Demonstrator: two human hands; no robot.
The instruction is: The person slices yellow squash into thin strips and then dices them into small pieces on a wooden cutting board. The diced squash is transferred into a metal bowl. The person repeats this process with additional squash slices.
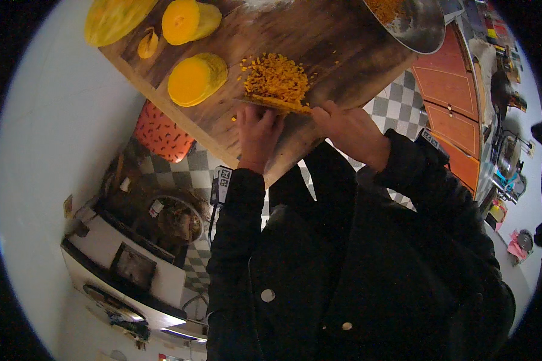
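My right hand [349, 132] is closed around the end of a knife [274, 103], the handle hidden in my fist. The blade lies crosswise along the near edge of a heap of finely chopped orange pumpkin [277, 78], with bits stuck along it. My left hand [259, 133] is at the blade's left part, fingers bent and pressed against it. Left of the heap stands a thick cut pumpkin chunk [196, 79], with a second chunk [190, 21] beyond it. All of this is on a worn wooden table [223, 129].
A metal bowl [424, 33] holding orange bits stands at the far right. At the far left lie a large yellow pumpkin piece [114, 21] and a small scrap [148, 43]. An orange-red stool [162, 132] stands below the table's left edge. Orange cabinets [448, 87] are on the right.
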